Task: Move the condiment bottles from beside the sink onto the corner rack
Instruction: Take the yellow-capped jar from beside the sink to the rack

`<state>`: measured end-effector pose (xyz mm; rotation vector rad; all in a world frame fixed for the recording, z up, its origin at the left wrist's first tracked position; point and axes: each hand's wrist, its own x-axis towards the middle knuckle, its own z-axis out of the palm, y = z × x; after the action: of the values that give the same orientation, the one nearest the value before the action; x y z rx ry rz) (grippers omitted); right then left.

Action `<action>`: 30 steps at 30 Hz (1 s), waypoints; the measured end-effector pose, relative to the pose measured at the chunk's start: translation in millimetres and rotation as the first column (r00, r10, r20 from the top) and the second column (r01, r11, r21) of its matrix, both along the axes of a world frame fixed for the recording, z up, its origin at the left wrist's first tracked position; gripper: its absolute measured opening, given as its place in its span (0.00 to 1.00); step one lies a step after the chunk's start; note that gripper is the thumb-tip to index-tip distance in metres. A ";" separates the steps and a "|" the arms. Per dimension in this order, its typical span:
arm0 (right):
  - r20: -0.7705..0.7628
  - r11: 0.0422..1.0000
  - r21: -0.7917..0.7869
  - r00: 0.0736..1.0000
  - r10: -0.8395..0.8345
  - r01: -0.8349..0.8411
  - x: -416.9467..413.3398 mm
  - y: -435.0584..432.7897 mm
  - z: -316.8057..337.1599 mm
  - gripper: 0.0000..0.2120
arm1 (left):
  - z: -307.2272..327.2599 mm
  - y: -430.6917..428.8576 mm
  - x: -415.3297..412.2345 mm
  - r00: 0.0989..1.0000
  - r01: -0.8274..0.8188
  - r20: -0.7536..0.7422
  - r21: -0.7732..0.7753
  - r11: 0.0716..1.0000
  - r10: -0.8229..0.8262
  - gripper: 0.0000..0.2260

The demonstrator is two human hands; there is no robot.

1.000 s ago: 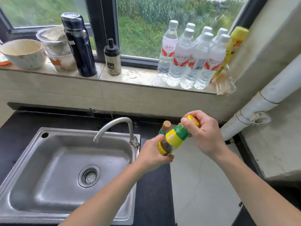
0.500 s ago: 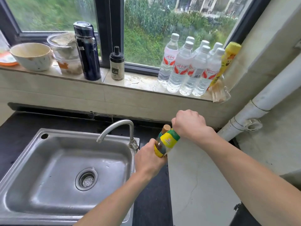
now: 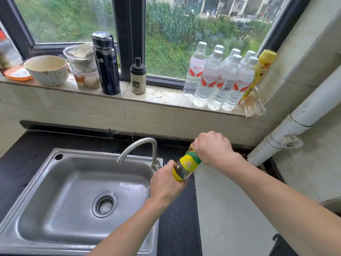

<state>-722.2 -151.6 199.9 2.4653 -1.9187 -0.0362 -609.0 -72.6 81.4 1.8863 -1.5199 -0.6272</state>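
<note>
A small condiment bottle (image 3: pixel 186 166) with a yellow and green label hangs tilted in the air just right of the sink (image 3: pixel 73 191). My left hand (image 3: pixel 166 183) grips its bottom end. My right hand (image 3: pixel 214 148) is closed over its top, hiding the cap. Behind it, the tan cap of a second bottle (image 3: pixel 191 146) peeks out beside my right hand; its body is hidden. No corner rack is in sight.
A faucet (image 3: pixel 140 148) arches over the sink close to my left hand. The windowsill holds a bowl (image 3: pixel 47 70), plastic tubs, a dark flask (image 3: pixel 106 63), a spice shaker (image 3: pixel 138 76) and several water bottles (image 3: pixel 219 78). A white pipe (image 3: pixel 299 122) slants down at right.
My right hand has slid over the bottle's top, hiding the yellow cap that showed a second ago. The view has tilted up a little; the bottle stays between both hands.
</note>
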 end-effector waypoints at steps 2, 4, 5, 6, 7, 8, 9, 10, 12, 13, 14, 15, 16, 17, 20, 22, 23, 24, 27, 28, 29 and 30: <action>-0.006 1.000 0.018 1.000 -0.015 0.016 2.7 0.9 3.5 0.14 | -1.5 1.1 -1.7 1.000 0.007 -0.021 -0.006 1.000 -0.007 0.14; 0.089 0.986 -0.135 0.990 0.113 -0.101 0.4 2.3 -3.8 0.17 | -4.6 0.6 0.6 0.987 0.021 -0.157 0.003 1.000 -0.020 0.14; 0.163 0.952 -0.235 0.958 0.235 -0.194 -2.4 4.7 -8.7 0.19 | -5.2 -0.3 3.5 0.973 0.035 -0.230 0.006 0.999 -0.033 0.13; 0.206 0.901 -0.315 0.905 0.372 -0.299 -6.2 6.4 -12.2 0.19 | -4.6 -1.7 6.6 0.958 0.064 -0.281 0.006 0.998 -0.060 0.13; 0.211 0.831 -0.392 0.841 0.499 -0.395 -12.0 6.4 -16.0 0.19 | -3.8 -2.6 10.1 0.947 0.111 -0.304 0.003 0.994 -0.105 0.12; 0.200 0.779 -0.425 0.791 0.578 -0.462 -17.8 6.2 -18.2 0.19 | -3.2 -3.1 13.5 0.939 0.161 -0.308 0.003 0.987 -0.152 0.11; 0.187 0.750 -0.438 0.765 0.616 -0.496 -21.6 5.4 -19.7 0.19 | -3.0 -3.4 16.5 0.935 0.198 -0.301 0.008 0.980 -0.187 0.12; 0.176 0.746 -0.437 0.765 0.619 -0.503 -23.2 5.2 -20.9 0.19 | -4.1 -3.4 18.3 0.937 0.212 -0.288 0.017 0.977 -0.198 0.12; 0.147 0.783 -0.446 0.828 0.541 -0.433 -19.5 6.1 -23.4 0.19 | -6.3 -1.9 17.6 0.956 0.173 -0.246 0.032 0.984 -0.160 0.13; 0.125 0.832 -0.433 0.891 0.437 -0.347 -13.8 7.8 -23.8 0.18 | -6.6 -0.3 15.4 0.971 0.130 -0.206 0.032 0.991 -0.121 0.14; 0.100 0.892 -0.375 0.946 0.310 -0.253 -7.1 9.5 -21.5 0.17 | -6.2 1.6 12.3 0.986 0.083 -0.148 0.026 0.996 -0.078 0.15; 0.066 0.951 -0.265 0.981 0.180 -0.157 -2.0 8.4 -19.1 0.16 | -4.8 3.7 9.0 0.996 0.037 -0.084 0.014 0.999 -0.036 0.15; 0.029 0.988 -0.142 0.998 0.062 -0.057 2.3 5.5 -16.0 0.15 | -3.3 5.2 5.8 1.000 0.000 -0.024 0.000 1.000 0.000 0.14; -0.018 0.999 -0.028 0.999 -0.029 0.028 5.7 2.2 -11.4 0.13 | -2.1 6.6 3.3 0.999 -0.026 0.021 -0.012 1.000 0.026 0.13; -0.073 0.989 0.104 0.992 -0.100 0.107 11.3 -0.5 -4.9 0.11 | -5.2 9.5 1.4 0.999 -0.029 0.035 0.008 1.000 0.028 0.12; -0.007 1.000 -0.011 1.000 -0.010 0.010 10.7 1.4 -10.7 0.13 | -10.8 8.4 5.6 0.997 0.005 -0.079 0.056 0.998 0.000 0.13; 0.071 0.988 -0.130 0.993 0.096 -0.086 7.8 3.8 -16.5 0.15 | -13.0 6.1 9.5 0.984 0.025 -0.175 0.079 0.997 -0.011 0.14; 0.146 0.953 -0.227 0.961 0.236 -0.199 5.3 5.9 -21.9 0.16 | -14.4 3.7 14.5 0.963 0.051 -0.268 0.094 0.994 -0.024 0.15; 0.215 0.809 -0.356 0.801 0.559 -0.468 -9.2 6.7 -35.7 0.17 | -12.9 0.8 27.6 0.893 0.240 -0.418 0.128 0.962 -0.167 0.14; 0.221 0.793 -0.353 0.779 0.586 -0.497 -11.6 6.1 -38.3 0.17 | -12.6 1.3 30.1 0.869 0.302 -0.446 0.135 0.944 -0.214 0.12; 0.224 0.794 -0.349 0.778 0.586 -0.498 -12.5 5.5 -39.9 0.17 | -13.4 2.3 30.9 0.859 0.330 -0.455 0.142 0.933 -0.235 0.12; 0.217 0.810 -0.353 0.801 0.557 -0.468 -10.8 5.1 -40.8 0.18 | -14.4 3.8 29.9 0.867 0.319 -0.445 0.149 0.936 -0.225 0.11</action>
<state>-733.0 -146.5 159.0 2.8063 -1.1235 0.6269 -579.1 -68.8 66.9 1.5511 -1.4791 -1.2929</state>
